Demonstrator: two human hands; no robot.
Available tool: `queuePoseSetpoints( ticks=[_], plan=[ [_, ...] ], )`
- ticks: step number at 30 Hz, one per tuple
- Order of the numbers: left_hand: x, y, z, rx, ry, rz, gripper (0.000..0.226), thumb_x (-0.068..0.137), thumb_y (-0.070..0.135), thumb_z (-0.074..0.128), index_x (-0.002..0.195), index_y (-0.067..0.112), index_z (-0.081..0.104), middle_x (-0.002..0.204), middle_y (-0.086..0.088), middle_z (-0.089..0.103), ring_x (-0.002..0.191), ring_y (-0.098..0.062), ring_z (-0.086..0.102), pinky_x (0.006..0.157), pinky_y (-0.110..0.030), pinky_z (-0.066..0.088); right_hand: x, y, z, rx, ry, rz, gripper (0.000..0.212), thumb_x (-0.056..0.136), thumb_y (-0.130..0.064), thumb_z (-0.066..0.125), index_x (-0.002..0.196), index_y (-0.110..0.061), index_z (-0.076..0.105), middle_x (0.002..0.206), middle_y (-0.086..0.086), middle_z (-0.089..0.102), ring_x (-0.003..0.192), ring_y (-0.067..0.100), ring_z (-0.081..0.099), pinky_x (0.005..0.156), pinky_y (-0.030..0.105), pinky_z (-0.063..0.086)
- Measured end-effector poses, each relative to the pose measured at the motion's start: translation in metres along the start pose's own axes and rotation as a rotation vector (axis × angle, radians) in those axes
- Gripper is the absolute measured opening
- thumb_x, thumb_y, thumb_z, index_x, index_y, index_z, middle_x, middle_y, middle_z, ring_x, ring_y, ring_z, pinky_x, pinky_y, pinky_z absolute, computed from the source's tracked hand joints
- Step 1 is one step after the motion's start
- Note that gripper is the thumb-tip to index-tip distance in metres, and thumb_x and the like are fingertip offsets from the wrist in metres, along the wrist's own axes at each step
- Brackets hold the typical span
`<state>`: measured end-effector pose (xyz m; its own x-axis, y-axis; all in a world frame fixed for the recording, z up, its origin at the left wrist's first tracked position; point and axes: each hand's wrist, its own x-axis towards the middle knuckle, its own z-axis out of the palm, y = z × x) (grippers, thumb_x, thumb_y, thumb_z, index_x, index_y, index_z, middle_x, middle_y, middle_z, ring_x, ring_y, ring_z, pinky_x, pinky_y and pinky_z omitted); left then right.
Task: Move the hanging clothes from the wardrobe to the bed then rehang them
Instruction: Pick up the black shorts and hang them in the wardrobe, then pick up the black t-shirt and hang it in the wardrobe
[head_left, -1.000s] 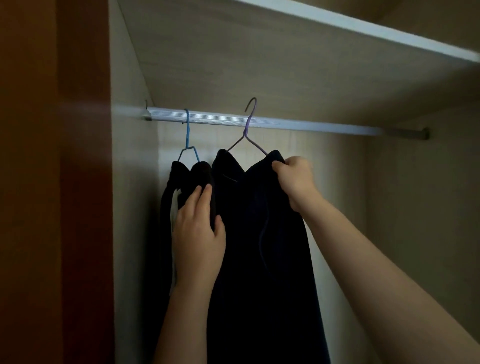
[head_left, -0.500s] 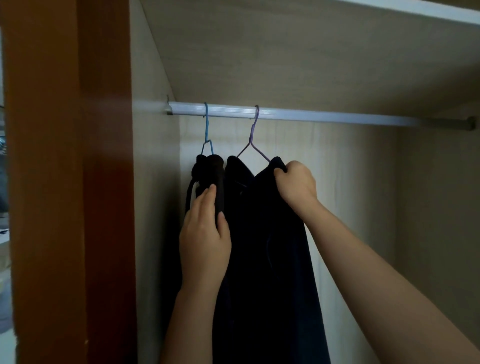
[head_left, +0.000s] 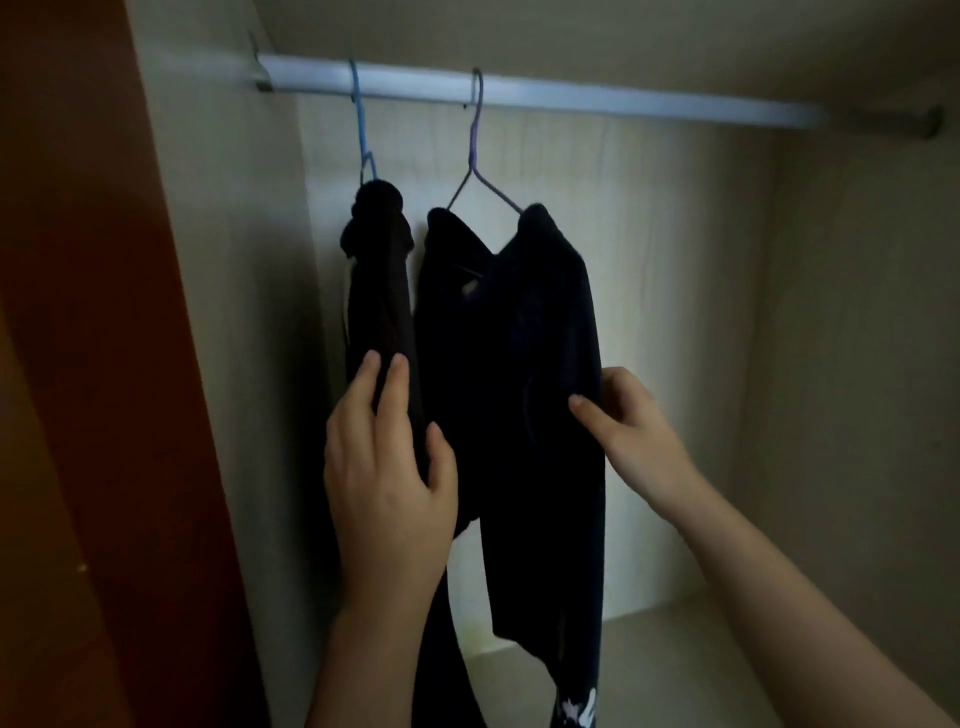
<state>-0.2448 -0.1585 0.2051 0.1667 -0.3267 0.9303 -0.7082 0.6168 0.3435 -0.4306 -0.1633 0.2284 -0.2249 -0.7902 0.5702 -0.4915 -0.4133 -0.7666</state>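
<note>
Hanging from the rail (head_left: 519, 96) inside the wardrobe, both dark garments looked either freshly rehung or not yet taken, with the left hand (head_left: 387, 467) pinching the narrower garment (head_left: 382, 291) and the right hand (head_left: 631, 431) gripping the wider garment's (head_left: 524, 364) edge, so each hanger would need either lifting off or letting go.

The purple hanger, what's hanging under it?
A dark garment hangs from the purple hanger, with a white print near its bottom. The right hand holds its edge. The cloth covers the hanger's lower part, so that can't be seen.
</note>
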Motion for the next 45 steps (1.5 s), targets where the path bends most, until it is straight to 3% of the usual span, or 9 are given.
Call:
queuePoseSetpoints(
  ticks=[7, 10, 14, 17, 21, 29, 33, 39, 45],
  plan=[
    [-0.079, 0.014, 0.004, -0.215, -0.124, 0.182, 0.034, 0.086, 0.01, 0.052, 0.119, 0.012, 0.049, 0.118, -0.008, 0.057, 0.11, -0.015, 0.052, 0.092, -0.028, 0.045, -0.107, 0.057, -0.014, -0.082, -0.028, 0.23, 0.019, 0.084, -0.022, 0.062, 0.1, -0.024, 0.053, 0.094, -0.008, 0.065, 0.085, 0.007, 0.062, 0.075, 0.025, 0.05],
    [-0.118, 0.014, 0.004, -0.34, -0.246, 0.126, 0.029, 0.086, 0.014, 0.05, 0.115, 0.013, 0.052, 0.113, -0.003, 0.06, 0.107, -0.009, 0.053, 0.091, -0.023, 0.046, -0.154, 0.075, -0.021, -0.087, -0.012, 0.329, 0.015, 0.082, -0.019, 0.065, 0.092, -0.025, 0.055, 0.081, -0.009, 0.068, 0.074, 0.001, 0.061, 0.069, 0.026, 0.05],
    [-0.19, 0.006, -0.012, -0.566, -0.6, -0.031, 0.027, 0.085, 0.019, 0.047, 0.111, 0.015, 0.054, 0.106, 0.002, 0.06, 0.1, -0.007, 0.055, 0.088, -0.019, 0.044, -0.262, 0.098, -0.016, -0.243, 0.113, 0.579, 0.024, 0.08, -0.019, 0.068, 0.085, -0.036, 0.052, 0.083, -0.021, 0.066, 0.078, -0.004, 0.06, 0.068, 0.017, 0.045],
    [-0.234, -0.005, -0.025, -0.649, -0.878, -0.046, 0.03, 0.084, 0.025, 0.045, 0.11, 0.017, 0.055, 0.104, 0.002, 0.061, 0.099, -0.007, 0.054, 0.087, -0.015, 0.041, -0.329, 0.103, -0.003, -0.367, 0.173, 0.793, 0.039, 0.072, -0.041, 0.071, 0.104, -0.023, 0.056, 0.091, -0.008, 0.065, 0.088, 0.007, 0.062, 0.078, 0.02, 0.048],
    [-0.289, -0.041, -0.061, -0.674, -1.307, -0.067, 0.032, 0.087, 0.027, 0.048, 0.115, 0.013, 0.057, 0.11, 0.0, 0.062, 0.102, -0.004, 0.054, 0.089, -0.011, 0.034, -0.445, 0.098, 0.032, -0.589, 0.225, 1.145, 0.045, 0.084, -0.024, 0.062, 0.124, -0.007, 0.05, 0.114, 0.01, 0.058, 0.107, 0.024, 0.058, 0.085, 0.023, 0.04],
    [-0.359, -0.127, -0.134, -0.547, -1.881, -0.131, 0.031, 0.092, 0.018, 0.047, 0.123, 0.016, 0.049, 0.122, 0.0, 0.057, 0.11, -0.012, 0.053, 0.085, -0.019, 0.039, -0.636, 0.028, 0.135, -0.453, 0.509, 1.739, 0.048, 0.089, -0.022, 0.055, 0.133, -0.008, 0.041, 0.13, 0.014, 0.052, 0.116, 0.03, 0.054, 0.087, 0.032, 0.042],
    [-0.379, -0.159, -0.164, -0.455, -2.01, -0.105, 0.03, 0.092, 0.018, 0.047, 0.122, 0.014, 0.05, 0.12, -0.005, 0.06, 0.109, -0.018, 0.056, 0.083, -0.023, 0.043, -0.719, -0.01, 0.175, -0.381, 0.624, 1.98, 0.047, 0.087, -0.017, 0.058, 0.128, 0.002, 0.046, 0.124, 0.021, 0.057, 0.115, 0.034, 0.054, 0.086, 0.033, 0.04],
    [-0.389, -0.195, -0.203, -0.387, -2.073, -0.18, 0.029, 0.092, 0.016, 0.047, 0.12, 0.01, 0.051, 0.118, -0.01, 0.059, 0.106, -0.021, 0.056, 0.078, -0.026, 0.042, -0.767, -0.05, 0.223, -0.34, 0.821, 2.059, 0.04, 0.086, -0.018, 0.059, 0.12, 0.004, 0.055, 0.12, 0.022, 0.061, 0.11, 0.036, 0.056, 0.088, 0.036, 0.043],
    [-0.403, -0.213, -0.252, -0.26, -2.163, -0.116, 0.027, 0.092, 0.014, 0.046, 0.118, 0.01, 0.053, 0.12, -0.012, 0.059, 0.107, -0.025, 0.055, 0.08, -0.029, 0.042, -0.779, -0.081, 0.256, -0.272, 0.816, 1.892, 0.044, 0.088, -0.023, 0.058, 0.127, -0.006, 0.049, 0.127, 0.011, 0.058, 0.115, 0.026, 0.055, 0.085, 0.027, 0.041]
  ],
)
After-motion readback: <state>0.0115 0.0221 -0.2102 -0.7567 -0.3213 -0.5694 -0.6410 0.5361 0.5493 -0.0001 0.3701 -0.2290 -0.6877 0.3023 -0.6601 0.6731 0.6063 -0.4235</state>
